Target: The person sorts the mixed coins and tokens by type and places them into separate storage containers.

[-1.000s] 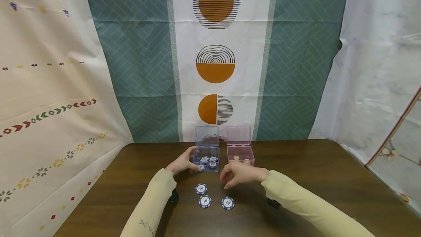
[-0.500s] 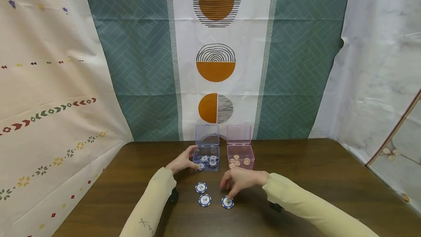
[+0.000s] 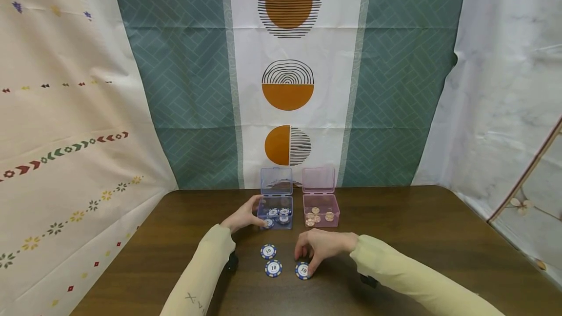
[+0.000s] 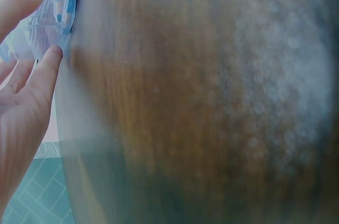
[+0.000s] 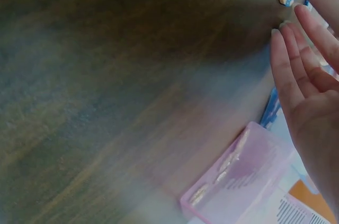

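Note:
My left hand grips the left side of a clear blue plastic box, its thumb at the front and fingers further back. Several blue-and-white poker chips lie inside, and the lid stands raised. The left wrist view shows thumb and fingers around the box. My right hand is low over the table, its thumb touching the right edge of a flat poker chip marked 10. Its other fingers lie near the chip's far edge; contact there is unclear.
Two more poker chips, one further back and one nearer, lie left of the right hand. A pink plastic box with a raised lid holds several copper coins. A patterned curtain hangs behind the table.
My right hand has come down and nearer to the rightmost chip; its thumb has slid to the chip's right edge, and the chip has shifted slightly left. The left hand keeps its place.

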`<control>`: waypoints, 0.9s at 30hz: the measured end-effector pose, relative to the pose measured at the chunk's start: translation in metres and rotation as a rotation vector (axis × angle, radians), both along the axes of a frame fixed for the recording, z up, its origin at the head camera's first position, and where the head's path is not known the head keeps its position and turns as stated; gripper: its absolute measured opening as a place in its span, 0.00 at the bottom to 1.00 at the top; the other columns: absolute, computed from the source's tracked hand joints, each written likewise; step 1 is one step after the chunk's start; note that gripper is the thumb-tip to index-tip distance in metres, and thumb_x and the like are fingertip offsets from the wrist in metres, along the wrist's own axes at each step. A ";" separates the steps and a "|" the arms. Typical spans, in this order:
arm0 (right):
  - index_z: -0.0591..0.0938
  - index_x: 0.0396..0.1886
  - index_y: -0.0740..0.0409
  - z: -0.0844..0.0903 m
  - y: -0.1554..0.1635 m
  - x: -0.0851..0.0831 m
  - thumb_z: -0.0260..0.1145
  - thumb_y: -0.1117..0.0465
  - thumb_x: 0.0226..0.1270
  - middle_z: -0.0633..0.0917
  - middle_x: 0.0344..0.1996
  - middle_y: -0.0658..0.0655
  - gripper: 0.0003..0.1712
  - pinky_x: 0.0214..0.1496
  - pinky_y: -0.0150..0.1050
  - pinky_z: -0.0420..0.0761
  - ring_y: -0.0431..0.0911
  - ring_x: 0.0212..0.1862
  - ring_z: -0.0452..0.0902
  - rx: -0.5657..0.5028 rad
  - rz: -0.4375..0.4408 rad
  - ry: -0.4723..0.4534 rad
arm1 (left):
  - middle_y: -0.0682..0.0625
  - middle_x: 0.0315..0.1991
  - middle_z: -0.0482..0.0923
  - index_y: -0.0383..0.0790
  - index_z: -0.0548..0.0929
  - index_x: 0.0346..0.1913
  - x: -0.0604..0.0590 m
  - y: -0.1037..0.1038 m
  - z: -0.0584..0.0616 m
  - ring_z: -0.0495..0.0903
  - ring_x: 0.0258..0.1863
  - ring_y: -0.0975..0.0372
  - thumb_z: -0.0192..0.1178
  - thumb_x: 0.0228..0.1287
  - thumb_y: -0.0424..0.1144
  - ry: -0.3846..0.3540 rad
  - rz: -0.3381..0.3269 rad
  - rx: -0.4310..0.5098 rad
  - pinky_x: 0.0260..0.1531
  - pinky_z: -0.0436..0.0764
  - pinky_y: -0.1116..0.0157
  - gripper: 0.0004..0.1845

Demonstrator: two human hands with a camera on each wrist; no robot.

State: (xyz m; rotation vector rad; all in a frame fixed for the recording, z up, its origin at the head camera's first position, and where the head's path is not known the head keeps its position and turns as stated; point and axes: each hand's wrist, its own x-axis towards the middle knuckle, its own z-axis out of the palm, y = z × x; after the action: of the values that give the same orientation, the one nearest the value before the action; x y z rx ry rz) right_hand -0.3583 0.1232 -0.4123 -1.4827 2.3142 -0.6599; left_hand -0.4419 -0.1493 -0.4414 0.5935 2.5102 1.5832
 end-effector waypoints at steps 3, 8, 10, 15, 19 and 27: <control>0.81 0.37 0.55 -0.001 0.000 0.000 0.76 0.59 0.43 0.75 0.32 0.45 0.19 0.36 0.29 0.74 0.37 0.34 0.73 0.001 0.002 0.019 | 0.38 0.63 0.57 0.34 0.57 0.64 -0.001 0.000 0.000 0.59 0.60 0.44 0.71 0.39 0.28 -0.004 0.002 0.005 0.54 0.61 0.49 0.46; 0.81 0.35 0.55 0.000 -0.001 0.001 0.76 0.59 0.44 0.75 0.31 0.45 0.17 0.36 0.29 0.73 0.37 0.33 0.72 0.005 -0.008 0.018 | 0.37 0.63 0.57 0.34 0.57 0.64 0.000 0.000 0.001 0.59 0.60 0.44 0.71 0.40 0.28 -0.010 0.005 -0.005 0.54 0.61 0.48 0.46; 0.81 0.35 0.55 0.000 -0.002 0.001 0.75 0.59 0.45 0.75 0.31 0.45 0.16 0.35 0.29 0.73 0.37 0.33 0.72 0.008 -0.012 0.020 | 0.35 0.62 0.57 0.32 0.57 0.64 0.003 0.001 0.005 0.58 0.60 0.43 0.71 0.39 0.27 -0.009 -0.006 0.000 0.54 0.60 0.47 0.46; 0.81 0.36 0.55 0.000 -0.002 0.001 0.74 0.59 0.48 0.75 0.31 0.44 0.15 0.34 0.28 0.74 0.36 0.33 0.73 0.008 -0.020 0.028 | 0.31 0.62 0.56 0.27 0.55 0.64 0.017 0.002 0.023 0.57 0.60 0.41 0.69 0.41 0.26 -0.019 -0.047 -0.007 0.54 0.59 0.47 0.45; 0.80 0.36 0.56 -0.001 -0.002 0.001 0.73 0.60 0.47 0.77 0.30 0.43 0.15 0.33 0.27 0.74 0.36 0.32 0.74 -0.004 -0.031 0.025 | 0.32 0.62 0.55 0.27 0.54 0.64 0.020 0.002 0.026 0.57 0.60 0.42 0.68 0.43 0.27 -0.026 -0.058 -0.014 0.54 0.59 0.47 0.45; 0.81 0.37 0.56 -0.004 -0.004 0.001 0.73 0.58 0.48 0.76 0.29 0.42 0.16 0.31 0.25 0.73 0.34 0.30 0.73 0.004 -0.033 0.101 | 0.35 0.63 0.56 0.32 0.56 0.64 0.004 0.001 0.004 0.58 0.59 0.42 0.70 0.40 0.27 -0.003 -0.006 -0.010 0.53 0.61 0.48 0.46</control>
State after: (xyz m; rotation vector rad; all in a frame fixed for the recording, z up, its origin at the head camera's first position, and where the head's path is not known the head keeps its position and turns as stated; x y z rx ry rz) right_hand -0.3576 0.1193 -0.4160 -1.5117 2.4184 -0.6024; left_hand -0.4379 -0.1486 -0.4377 0.5963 2.5101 1.5671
